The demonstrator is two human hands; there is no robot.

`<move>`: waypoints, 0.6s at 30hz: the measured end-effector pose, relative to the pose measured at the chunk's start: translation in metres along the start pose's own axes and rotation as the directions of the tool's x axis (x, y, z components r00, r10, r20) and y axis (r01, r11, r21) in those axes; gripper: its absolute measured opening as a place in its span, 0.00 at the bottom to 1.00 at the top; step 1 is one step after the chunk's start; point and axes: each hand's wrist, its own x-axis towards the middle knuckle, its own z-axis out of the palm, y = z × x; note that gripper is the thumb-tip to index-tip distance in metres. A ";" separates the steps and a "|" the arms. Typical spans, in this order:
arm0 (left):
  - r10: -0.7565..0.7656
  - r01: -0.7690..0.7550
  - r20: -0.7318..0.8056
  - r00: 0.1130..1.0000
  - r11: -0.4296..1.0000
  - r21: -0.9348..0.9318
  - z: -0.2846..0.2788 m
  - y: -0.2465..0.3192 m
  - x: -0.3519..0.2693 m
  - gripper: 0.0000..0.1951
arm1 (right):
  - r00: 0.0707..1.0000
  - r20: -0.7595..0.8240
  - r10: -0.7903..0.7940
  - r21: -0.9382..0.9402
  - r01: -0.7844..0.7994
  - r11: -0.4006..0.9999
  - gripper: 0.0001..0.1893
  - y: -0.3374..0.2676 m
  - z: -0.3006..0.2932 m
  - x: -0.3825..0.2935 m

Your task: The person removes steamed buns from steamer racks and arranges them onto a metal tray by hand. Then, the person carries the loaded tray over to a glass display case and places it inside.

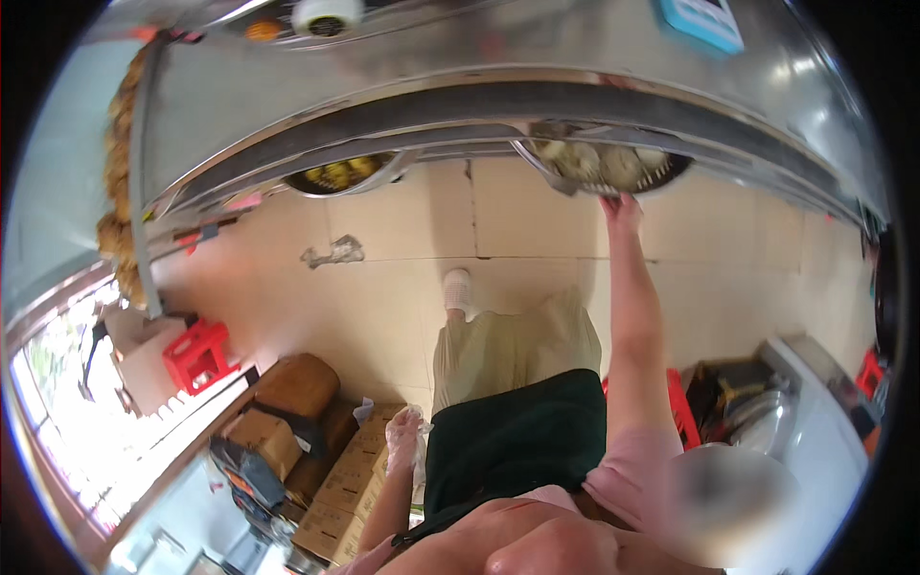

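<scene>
My right hand reaches forward and grips the near rim of a metal colander under the steel counter. Pale, round food pieces lie in the colander; I cannot tell what they are. A clear plastic glove covers my left hand, which is at my side, near stacked cardboard boxes. Its fingers look bent, but whether they hold anything is unclear. Farther left under the counter sits a metal bowl with yellow pieces in it.
Above runs a steel counter with a blue-edged device. A crumpled plastic bag lies on the tiled floor. A red stool stands at left, cardboard boxes at lower left, and a white appliance at right.
</scene>
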 end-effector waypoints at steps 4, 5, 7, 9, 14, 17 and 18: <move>-0.056 0.052 0.056 0.997 0.995 0.082 0.013 0.022 0.007 0.14 | 0.982 -0.027 -0.186 -0.187 0.177 0.966 0.15 -0.045 0.037 -0.016; -0.046 0.036 0.112 0.993 0.995 0.090 0.017 0.022 0.014 0.14 | 0.961 -0.027 -0.274 -0.346 0.248 0.905 0.18 -0.062 0.040 -0.017; -0.043 0.038 0.108 0.993 0.998 0.046 0.008 0.019 0.015 0.15 | 0.684 0.349 -0.640 -0.901 0.434 -0.027 0.22 -0.040 0.065 -0.060; -0.103 0.099 0.041 0.994 0.990 0.097 0.003 0.027 0.010 0.14 | 0.498 0.689 -0.526 -0.674 0.707 -0.214 0.22 -0.031 0.118 -0.140; -0.033 0.037 0.138 0.990 0.999 -0.026 0.012 0.040 0.010 0.13 | 0.511 0.783 -0.356 -0.622 0.646 -0.442 0.27 -0.035 0.192 -0.168; -0.014 0.024 0.165 0.986 0.998 -0.059 0.017 0.042 0.010 0.14 | 0.533 0.766 -0.360 -0.641 0.599 -0.480 0.24 -0.040 0.197 -0.148; 0.010 0.009 0.202 0.979 0.996 -0.094 0.016 0.040 0.012 0.14 | 0.532 0.766 -0.361 -0.642 0.597 -0.481 0.24 -0.038 0.194 -0.148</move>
